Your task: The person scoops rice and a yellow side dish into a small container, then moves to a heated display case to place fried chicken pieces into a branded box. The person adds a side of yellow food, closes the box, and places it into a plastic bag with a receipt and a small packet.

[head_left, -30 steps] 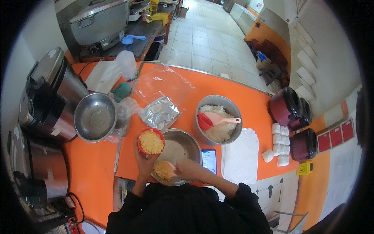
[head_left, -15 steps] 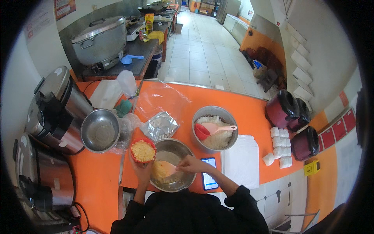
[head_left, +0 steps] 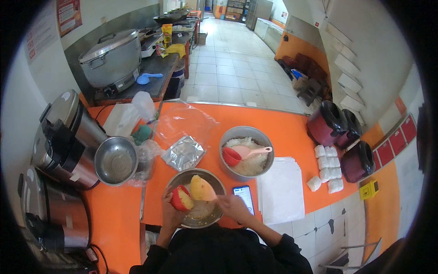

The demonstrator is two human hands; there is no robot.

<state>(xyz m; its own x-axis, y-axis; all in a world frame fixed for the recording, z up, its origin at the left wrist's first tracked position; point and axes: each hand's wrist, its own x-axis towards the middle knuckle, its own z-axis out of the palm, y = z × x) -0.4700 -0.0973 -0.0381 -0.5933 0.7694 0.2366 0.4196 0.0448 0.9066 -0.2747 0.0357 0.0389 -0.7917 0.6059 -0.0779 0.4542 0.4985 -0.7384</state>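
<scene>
My left hand (head_left: 169,211) grips a small red cup (head_left: 181,198) packed with yellow rice, tilted over a steel bowl (head_left: 214,182) that holds more yellow rice. My right hand (head_left: 231,204) holds a scoop (head_left: 201,188) heaped with yellow rice, right next to the cup's mouth. Both hands hover over the bowl at the near edge of the orange counter (head_left: 292,132).
A steel bowl of white rice (head_left: 246,155) with a pink scoop (head_left: 242,154) stands behind. A phone (head_left: 245,197), white paper sheets (head_left: 280,189), foil pouch (head_left: 183,153), empty steel bowl (head_left: 116,160), rice cookers (head_left: 64,137), dark red pots (head_left: 329,123) and wrapped white packets (head_left: 326,168) surround it.
The red cup has come down from the left of the bowl and tipped over it. My right hand has lifted a heaped scoop of yellow rice up to the cup.
</scene>
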